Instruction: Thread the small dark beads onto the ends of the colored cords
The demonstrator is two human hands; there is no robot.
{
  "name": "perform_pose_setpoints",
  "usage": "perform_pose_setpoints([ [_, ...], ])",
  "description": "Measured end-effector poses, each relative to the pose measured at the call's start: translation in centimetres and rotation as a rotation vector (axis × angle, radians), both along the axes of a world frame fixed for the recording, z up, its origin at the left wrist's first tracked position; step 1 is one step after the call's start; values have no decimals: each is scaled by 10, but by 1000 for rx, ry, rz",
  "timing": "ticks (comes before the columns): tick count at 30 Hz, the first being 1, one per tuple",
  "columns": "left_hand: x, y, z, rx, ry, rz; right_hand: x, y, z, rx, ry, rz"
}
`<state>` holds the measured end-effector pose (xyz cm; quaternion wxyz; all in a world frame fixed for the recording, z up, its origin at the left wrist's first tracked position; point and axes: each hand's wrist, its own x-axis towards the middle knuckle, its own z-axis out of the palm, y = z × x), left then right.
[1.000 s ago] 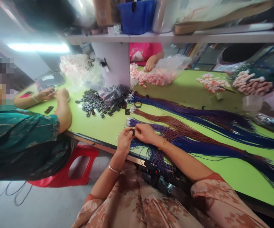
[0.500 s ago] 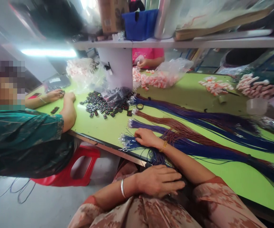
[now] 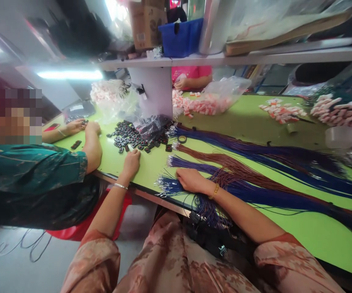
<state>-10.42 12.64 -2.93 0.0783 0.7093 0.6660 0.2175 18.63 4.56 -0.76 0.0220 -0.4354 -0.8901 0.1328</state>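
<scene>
My left hand [image 3: 131, 162] reaches to the near edge of a pile of small black connector housings [image 3: 129, 134], its fingers curled together beside the closest pieces. Whatever those fingers hold is hidden. My right hand [image 3: 191, 180] rests with bent fingers on a bundle of blue wires [image 3: 170, 185] that have silvery metal tips; its grip is hidden under the hand. Below it, more blue wires [image 3: 208, 209] hang over the table edge toward a black connector [image 3: 196, 217] near my lap. A brown wire bundle [image 3: 200, 154] lies farther back.
A roll of tape [image 3: 181, 139] sits beside the wire ends. At left, a co-worker in a green sleeve [image 3: 54, 158] handles small black parts. Orange-and-white pieces [image 3: 212, 103] lie behind the divider [image 3: 154, 87]. A shelf [image 3: 255, 57] crosses above the green table [image 3: 151, 175].
My left hand has moved from my lap forward and left to the black housings, uncovering the dark parts on my lap. My right hand stays at the blue wires, its fingers more curled.
</scene>
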Motion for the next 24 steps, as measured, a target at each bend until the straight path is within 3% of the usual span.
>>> perform_pose_setpoints([
  [3, -6, -6, -1, -63, 126, 55, 2, 1, 1, -19, 25, 41],
  [6, -8, -14, -2, -19, 195, 137, 2, 2, 3, -35, 0, 30],
  [10, -8, -27, -3, 22, 104, 214, 4, 3, 10, 0, 22, -23],
  [14, 6, -41, 2, 3, -379, 227, 4, 2, 15, -51, 300, -66],
  [19, 46, -70, 14, -284, -1195, 136, -7, -2, 19, -206, 727, -64],
  [24, 85, -97, 24, -442, -1649, 36, -12, -7, 22, -200, 863, -93],
])
